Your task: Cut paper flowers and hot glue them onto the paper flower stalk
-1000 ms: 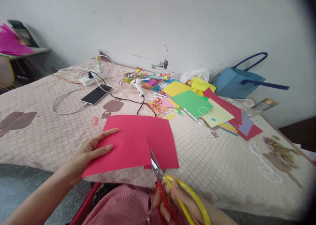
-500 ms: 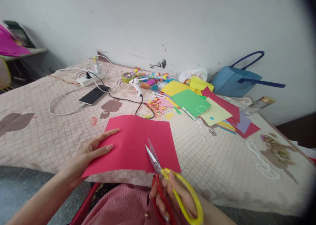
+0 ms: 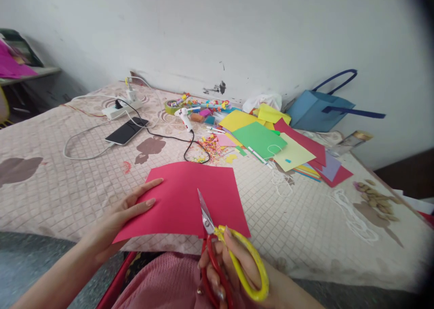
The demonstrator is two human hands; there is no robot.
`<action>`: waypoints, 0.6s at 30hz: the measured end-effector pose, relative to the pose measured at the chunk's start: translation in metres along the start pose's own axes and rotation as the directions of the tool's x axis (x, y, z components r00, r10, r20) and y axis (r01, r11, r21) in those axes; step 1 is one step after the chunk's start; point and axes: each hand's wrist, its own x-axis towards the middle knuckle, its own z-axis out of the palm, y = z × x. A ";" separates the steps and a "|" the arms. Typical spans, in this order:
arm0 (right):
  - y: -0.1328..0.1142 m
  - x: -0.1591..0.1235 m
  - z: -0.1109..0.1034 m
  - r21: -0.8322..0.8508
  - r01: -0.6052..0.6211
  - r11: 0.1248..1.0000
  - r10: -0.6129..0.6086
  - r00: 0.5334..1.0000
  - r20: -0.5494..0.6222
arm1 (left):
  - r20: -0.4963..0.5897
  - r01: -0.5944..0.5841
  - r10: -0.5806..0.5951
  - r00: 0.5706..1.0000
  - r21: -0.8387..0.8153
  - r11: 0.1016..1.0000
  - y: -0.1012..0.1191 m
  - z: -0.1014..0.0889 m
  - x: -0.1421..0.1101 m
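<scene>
A red paper sheet (image 3: 183, 196) lies at the near edge of the quilted bed cover (image 3: 68, 182). My left hand (image 3: 117, 216) grips its left side, thumb on top and fingers beneath. My right hand (image 3: 237, 275) is closed through the red and yellow handles of the scissors (image 3: 220, 250). The blades sit in a cut that runs up from the sheet's near edge, with the tip well inside the paper.
Coloured paper sheets (image 3: 267, 139) are stacked at the back right, with a blue bag (image 3: 318, 112) behind them. A glue gun (image 3: 185, 117), paper scraps (image 3: 212, 146), a phone (image 3: 126, 130) and a power strip (image 3: 122, 109) with cables lie further back. White string (image 3: 352, 216) lies at the right.
The scissors have advanced further into the red sheet and the blades have come closer together. My left hand keeps the same hold.
</scene>
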 end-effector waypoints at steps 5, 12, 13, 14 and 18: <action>0.008 0.012 0.006 0.058 0.080 0.995 -0.078 0.996 -0.043 | -0.119 -0.084 0.102 0.988 0.144 0.986 -0.005 0.008 -0.007; 0.019 0.025 0.015 0.048 0.207 0.977 -0.199 0.971 -0.130 | -0.140 -0.182 0.239 0.961 0.328 0.927 -0.011 0.014 -0.011; 0.019 0.025 0.017 0.039 0.238 0.970 -0.231 0.962 -0.143 | -0.135 -0.196 0.255 0.957 0.345 0.918 -0.011 0.014 -0.011; 0.019 0.025 0.019 0.030 0.268 0.963 -0.260 0.953 -0.156 | -0.131 -0.211 0.273 0.953 0.361 0.908 -0.011 0.014 -0.010; 0.023 0.025 0.022 -0.018 0.313 0.950 -0.311 0.936 -0.167 | -0.124 -0.249 0.323 0.938 0.404 0.880 -0.010 0.009 -0.007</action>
